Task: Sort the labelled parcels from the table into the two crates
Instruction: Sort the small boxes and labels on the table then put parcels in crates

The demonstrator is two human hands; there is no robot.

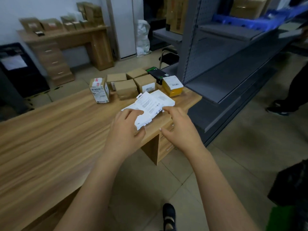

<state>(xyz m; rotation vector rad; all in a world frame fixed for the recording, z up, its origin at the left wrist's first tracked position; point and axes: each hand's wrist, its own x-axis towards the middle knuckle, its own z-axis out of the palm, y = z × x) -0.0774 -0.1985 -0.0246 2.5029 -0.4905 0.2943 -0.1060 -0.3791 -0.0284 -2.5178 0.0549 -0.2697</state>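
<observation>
Here, in the head view, the left hand [126,124] is gripping a flat white printed cardboard parcel [150,105] by its near corner, fingers curling over the top, probably so the printed face is staying upward for reading; the right hand [180,129] is reaching in with fingers loose and spread, fingertips at the parcel's other edge, clamping on nothing, though whether they are touching it I cannot tell. The parcel is sitting over the right edge of the long pale wooden table [50,139], towards its far end; whether it is being lifted or resting there is unclear. Further along the table the remaining parcels are waiting in a tight cluster, presumably for easy reach: a brown cardboard box with red-lettered white tape [99,90], plain brown cardboard cartons [126,88], a yellow box with a white label [172,88], and a black-and-green box [155,73]. Beyond the table's right end, grey metal shelving [233,64] is standing; the crates are not plainly showing.
</observation>
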